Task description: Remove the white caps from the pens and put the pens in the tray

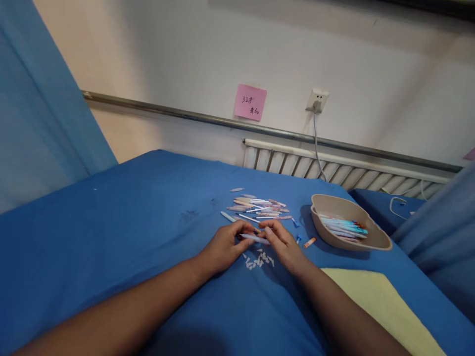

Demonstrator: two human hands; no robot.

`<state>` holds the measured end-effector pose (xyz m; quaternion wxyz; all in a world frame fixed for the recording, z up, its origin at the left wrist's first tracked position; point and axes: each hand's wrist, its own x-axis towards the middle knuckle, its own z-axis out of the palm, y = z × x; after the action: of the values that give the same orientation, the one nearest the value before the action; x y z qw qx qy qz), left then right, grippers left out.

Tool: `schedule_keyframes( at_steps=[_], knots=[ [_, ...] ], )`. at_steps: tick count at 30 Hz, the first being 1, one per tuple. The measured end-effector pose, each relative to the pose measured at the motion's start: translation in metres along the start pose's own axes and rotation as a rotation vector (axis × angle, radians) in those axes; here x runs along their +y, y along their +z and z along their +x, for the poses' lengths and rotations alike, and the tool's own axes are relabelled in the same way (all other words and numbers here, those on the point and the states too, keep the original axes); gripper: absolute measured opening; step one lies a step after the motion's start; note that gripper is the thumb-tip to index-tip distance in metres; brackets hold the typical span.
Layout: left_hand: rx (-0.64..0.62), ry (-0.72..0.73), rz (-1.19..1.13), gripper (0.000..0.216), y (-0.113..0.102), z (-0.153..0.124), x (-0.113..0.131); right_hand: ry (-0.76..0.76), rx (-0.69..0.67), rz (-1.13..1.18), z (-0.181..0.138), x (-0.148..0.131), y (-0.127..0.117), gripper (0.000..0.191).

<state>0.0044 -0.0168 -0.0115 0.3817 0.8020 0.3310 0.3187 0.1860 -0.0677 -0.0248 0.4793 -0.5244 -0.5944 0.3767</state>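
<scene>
My left hand and my right hand meet over the blue cloth, fingers pinched on the two ends of a thin white pen part held level between them. Just below the hands lies a small heap of several tiny white pieces. Beyond the fingertips lies a loose pile of pen barrels and refills. A small orange cap and a blue cap rest to the right of my right hand.
A beige tray holding several finished pens stands at the right. A yellow sheet lies at the lower right. Behind are a radiator, a wall socket with cord and a pink note.
</scene>
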Motion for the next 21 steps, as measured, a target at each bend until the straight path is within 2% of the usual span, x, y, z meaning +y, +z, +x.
schedule_keyframes(
  at_steps=[8, 17, 21],
  knots=[
    [-0.014, -0.040, -0.101, 0.021, 0.002, -0.001, 0.003, 0.025, -0.019, 0.062, -0.001, -0.002, 0.004, 0.035],
    [0.072, -0.239, -0.282, 0.020, 0.004, 0.004, -0.010, 0.181, -0.075, 0.105, 0.002, 0.010, 0.003, 0.035],
    [-0.012, -0.246, -0.202, 0.015, 0.002, 0.002, -0.012, 0.187, -0.100, 0.128, 0.002, 0.013, 0.004, 0.033]
  ],
)
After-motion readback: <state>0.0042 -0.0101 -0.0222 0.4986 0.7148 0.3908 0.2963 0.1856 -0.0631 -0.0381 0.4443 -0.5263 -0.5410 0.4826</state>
